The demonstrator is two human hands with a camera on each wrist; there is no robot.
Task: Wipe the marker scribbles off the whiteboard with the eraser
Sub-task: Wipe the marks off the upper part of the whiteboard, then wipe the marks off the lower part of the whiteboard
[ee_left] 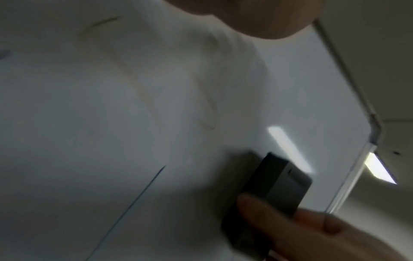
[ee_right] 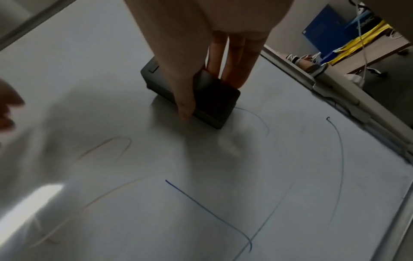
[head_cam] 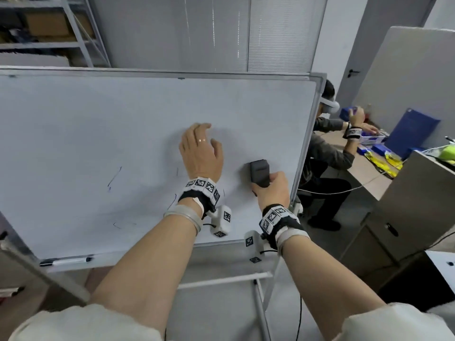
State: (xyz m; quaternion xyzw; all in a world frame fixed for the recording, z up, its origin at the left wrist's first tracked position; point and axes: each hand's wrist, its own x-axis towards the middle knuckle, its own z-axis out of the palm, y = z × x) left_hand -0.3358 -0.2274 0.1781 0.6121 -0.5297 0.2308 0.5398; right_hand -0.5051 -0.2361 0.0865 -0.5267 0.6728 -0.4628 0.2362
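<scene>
R hand (head_cam: pixel 272 190) w/ eraser (head_cam: pixel 259 173) on whiteboard (head_cam: pixel 98 134), L hand (head_cam: pixel 200 151) flat beside.

No legible text or labels anywhere

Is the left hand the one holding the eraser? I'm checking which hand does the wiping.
No, the left hand rests flat and open on the whiteboard, while the right hand grips the eraser.

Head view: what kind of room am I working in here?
Probably an office or lab workroom: a rolling whiteboard, metal storage shelves holding boxes behind it, and a second person seated at a desk on the right.
</scene>
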